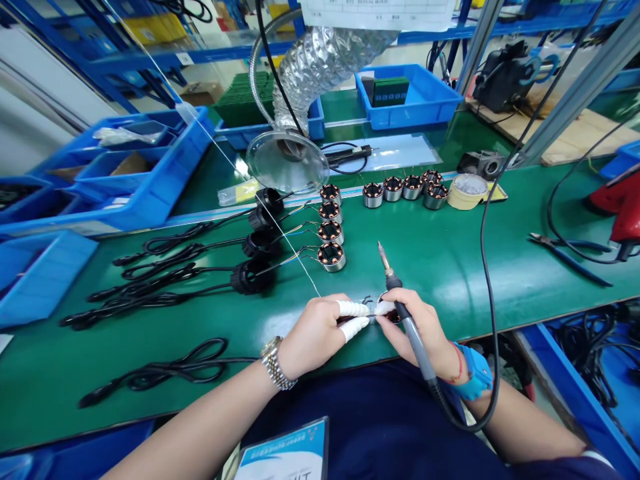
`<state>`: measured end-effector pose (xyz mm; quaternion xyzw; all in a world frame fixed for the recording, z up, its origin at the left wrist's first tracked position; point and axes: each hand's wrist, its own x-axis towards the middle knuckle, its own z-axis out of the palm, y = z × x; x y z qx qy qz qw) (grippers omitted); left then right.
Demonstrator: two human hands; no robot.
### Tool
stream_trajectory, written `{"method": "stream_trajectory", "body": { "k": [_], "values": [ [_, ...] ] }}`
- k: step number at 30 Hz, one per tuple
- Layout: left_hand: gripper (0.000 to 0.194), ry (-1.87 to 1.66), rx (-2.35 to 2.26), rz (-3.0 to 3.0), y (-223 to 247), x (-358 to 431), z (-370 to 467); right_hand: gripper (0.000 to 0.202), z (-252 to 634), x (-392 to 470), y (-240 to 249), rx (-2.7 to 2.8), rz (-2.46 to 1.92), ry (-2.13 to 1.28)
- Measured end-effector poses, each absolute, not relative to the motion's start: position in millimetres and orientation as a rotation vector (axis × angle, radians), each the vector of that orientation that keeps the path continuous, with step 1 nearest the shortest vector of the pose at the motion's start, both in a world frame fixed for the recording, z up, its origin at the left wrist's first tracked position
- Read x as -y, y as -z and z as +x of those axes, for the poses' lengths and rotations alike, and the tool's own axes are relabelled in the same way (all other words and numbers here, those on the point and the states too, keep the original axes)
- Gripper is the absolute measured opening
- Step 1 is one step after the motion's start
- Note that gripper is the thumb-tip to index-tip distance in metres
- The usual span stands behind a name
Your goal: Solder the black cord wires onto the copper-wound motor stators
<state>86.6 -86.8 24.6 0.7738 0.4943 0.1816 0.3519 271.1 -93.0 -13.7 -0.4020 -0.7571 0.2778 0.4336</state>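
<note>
My left hand [323, 330], with white finger cots on thumb and forefinger, pinches thin wires near the bench's front edge. Facing it, my right hand [420, 327] holds a soldering iron [411, 333] with its tip pointing up and away, while its fingertips meet at the same wires. A copper-wound stator [395, 315] is partly hidden under the right fingers. Solder wire [285, 233] runs down from the upper left towards my left hand. Beyond the hands, several stators [331, 257] stand in a column, wired to black caps [250, 277] with cables.
More stators [373, 195] stand near a tape roll [469, 191]. A fume extractor hood [287, 162] hangs above the bench [425, 247]. Pliers [570, 257] and a red tool [620, 207] lie right. Blue bins [410, 100] stand behind and left. A black cable [175, 367] lies front left.
</note>
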Motion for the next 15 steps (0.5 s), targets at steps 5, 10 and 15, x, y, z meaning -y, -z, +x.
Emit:
{"method": "stream_trajectory", "body": {
  "k": [5,10,15],
  "values": [
    [0.019,-0.48,-1.28,2.061,-22.5,89.9,90.0,0.028,265.7,93.8,13.0,1.893,-0.985,-0.609],
    [0.023,-0.498,-1.313,2.2,-24.6,98.4,93.3,0.03,258.9,95.9,15.2,1.867,-0.972,-0.476],
    [0.034,-0.384,-1.585,2.306,-44.8,113.2,14.0,0.036,284.4,95.8,6.7,1.961,-0.984,-0.499]
  ]
}}
